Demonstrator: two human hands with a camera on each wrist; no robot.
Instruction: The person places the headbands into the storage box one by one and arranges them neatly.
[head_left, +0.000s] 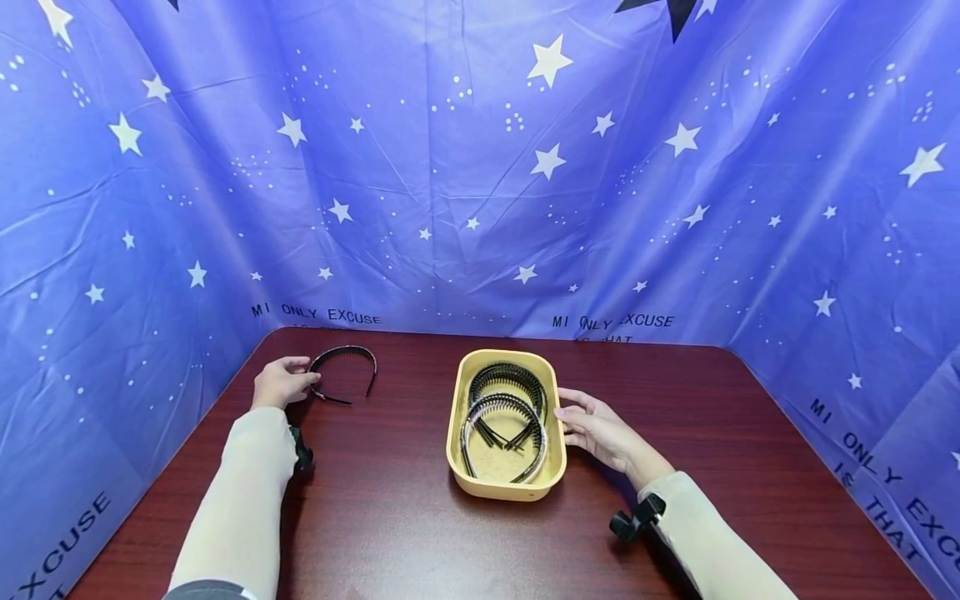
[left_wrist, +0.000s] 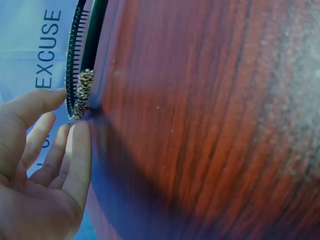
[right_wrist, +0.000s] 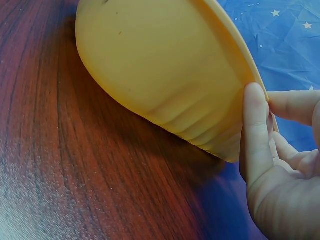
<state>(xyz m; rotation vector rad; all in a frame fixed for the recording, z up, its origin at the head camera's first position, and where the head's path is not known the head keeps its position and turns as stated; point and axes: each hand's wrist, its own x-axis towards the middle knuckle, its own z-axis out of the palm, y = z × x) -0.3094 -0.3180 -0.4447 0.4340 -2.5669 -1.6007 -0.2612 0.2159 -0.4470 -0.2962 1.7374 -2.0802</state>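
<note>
A black headband [head_left: 363, 353] with comb teeth lies at the table's far left. My left hand [head_left: 281, 383] holds its left side between thumb and finger. A beaded patch [left_wrist: 85, 82] on the headband shows by the fingertips in the left wrist view. A yellow plastic basket [head_left: 454, 433] stands right of the table's middle, with several black toothed headbands [head_left: 504, 403] lying overlapped inside. My right hand [head_left: 600, 429] grips the basket's right edge. In the right wrist view, fingers [right_wrist: 256, 130] lie along the outer wall and another digit meets the rim.
The dark red wooden table [head_left: 390, 533] reaches back to a blue star-printed cloth [head_left: 435, 167], which surrounds its back and sides. A black wrist mount [head_left: 637, 517] sits on the right sleeve, and another [head_left: 302, 450] on the left.
</note>
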